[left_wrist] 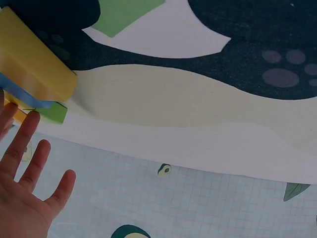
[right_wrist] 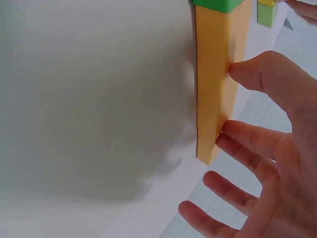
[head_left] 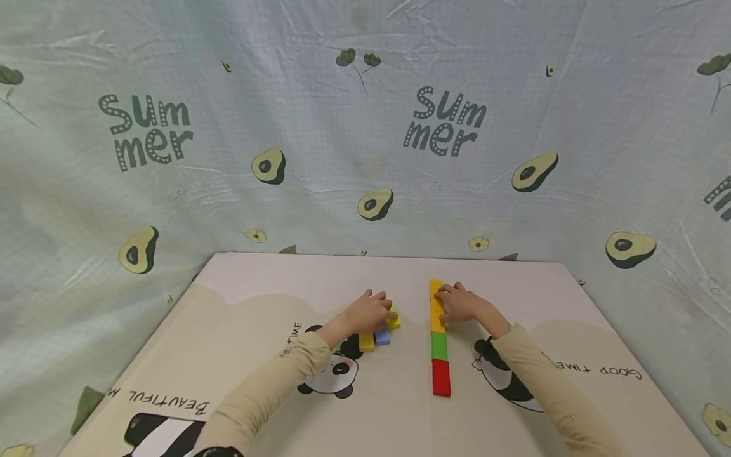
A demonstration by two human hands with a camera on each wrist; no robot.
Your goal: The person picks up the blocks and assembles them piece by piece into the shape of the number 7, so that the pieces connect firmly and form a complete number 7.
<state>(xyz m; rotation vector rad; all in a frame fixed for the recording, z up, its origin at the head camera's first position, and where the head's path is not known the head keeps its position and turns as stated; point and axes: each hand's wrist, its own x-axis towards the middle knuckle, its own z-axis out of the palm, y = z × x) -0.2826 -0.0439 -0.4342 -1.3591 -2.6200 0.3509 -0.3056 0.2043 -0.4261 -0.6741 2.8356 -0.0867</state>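
My left hand [head_left: 368,312] reaches over a small cluster of blocks, its fingertips right at them. The cluster has a yellow block [head_left: 367,343], a blue block [head_left: 382,337] and a yellow-green piece [head_left: 394,322] at the far end. In the left wrist view, that hand's fingers [left_wrist: 34,168] are spread and fairly straight; its thumb is hidden. My right hand [head_left: 465,304] is beside a straight row of blocks, thumb and fingertips against one side of the orange blocks [right_wrist: 213,74]. Nearer me, the row continues with a green block [head_left: 439,347] and a red block [head_left: 441,379].
A pale tablecloth [head_left: 365,419] with panda drawings and lettering covers the table. Behind it hangs a light curtain [head_left: 320,114] printed with avocados and the word "summer". Between the cluster and the row lies a strip of bare cloth.
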